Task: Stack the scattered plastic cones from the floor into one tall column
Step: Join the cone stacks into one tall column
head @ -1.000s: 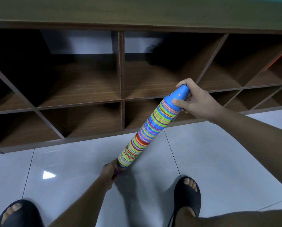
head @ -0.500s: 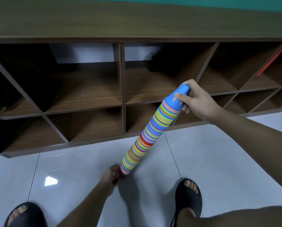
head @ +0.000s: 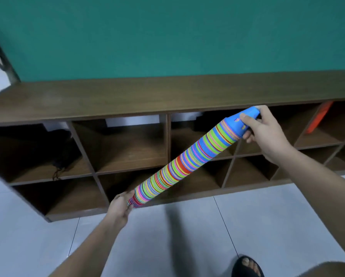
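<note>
A long column of stacked plastic cones (head: pixel 187 162), striped in many colours with a blue cone at its tip, is held slanted in the air in front of a low shelf. My left hand (head: pixel 120 206) grips its wide lower end. My right hand (head: pixel 265 132) grips the blue top cone at the upper right. The column is off the floor. No loose cones show on the tiles.
A low dark wooden shelf unit (head: pixel 167 96) with open cubbies runs along a green wall (head: pixel 167 37). A dark bag (head: pixel 61 148) sits in a left cubby and an orange object (head: pixel 317 118) in a right one. My sandalled foot (head: pixel 247 266) stands on pale floor tiles (head: pixel 287 226).
Both hands have raised the column off the floor and it lies flatter. The view has tilted up, so the shelf top and green wall now show.
</note>
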### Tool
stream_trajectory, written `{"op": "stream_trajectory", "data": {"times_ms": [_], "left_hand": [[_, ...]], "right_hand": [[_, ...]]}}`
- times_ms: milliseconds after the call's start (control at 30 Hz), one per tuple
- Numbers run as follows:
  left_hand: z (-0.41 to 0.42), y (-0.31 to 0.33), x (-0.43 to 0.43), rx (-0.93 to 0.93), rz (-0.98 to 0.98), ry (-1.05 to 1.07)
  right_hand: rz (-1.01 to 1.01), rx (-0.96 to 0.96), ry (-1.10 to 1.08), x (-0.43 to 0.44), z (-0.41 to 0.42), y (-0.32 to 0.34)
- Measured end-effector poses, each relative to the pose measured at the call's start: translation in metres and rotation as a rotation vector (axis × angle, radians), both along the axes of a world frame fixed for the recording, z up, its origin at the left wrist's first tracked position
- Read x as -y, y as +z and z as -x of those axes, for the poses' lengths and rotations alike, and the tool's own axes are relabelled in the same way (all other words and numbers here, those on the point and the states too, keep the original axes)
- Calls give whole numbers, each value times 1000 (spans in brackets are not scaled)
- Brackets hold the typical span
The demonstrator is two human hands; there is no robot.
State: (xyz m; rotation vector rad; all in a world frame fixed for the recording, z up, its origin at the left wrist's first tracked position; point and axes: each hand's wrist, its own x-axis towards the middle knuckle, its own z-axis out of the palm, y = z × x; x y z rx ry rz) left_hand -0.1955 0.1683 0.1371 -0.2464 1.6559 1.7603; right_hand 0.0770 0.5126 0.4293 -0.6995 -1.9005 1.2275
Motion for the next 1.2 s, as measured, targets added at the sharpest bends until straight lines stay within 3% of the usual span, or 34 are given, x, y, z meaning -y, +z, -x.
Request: {"op": "stream_trajectory", "data": {"times_ms": [267,600,800,1200], "left_hand": [[49,172,61,-335,34,75],[102,331,109,-615,34,170],[158,371,106,-725,96,209],[254,361,55,-744,168,210]], "right_hand": [[158,-211,26,31,-1,64],[342,-314,67,57,36,111],[458,-291,87,36,103,110],[522,-125,160,-29,242,89]]}}
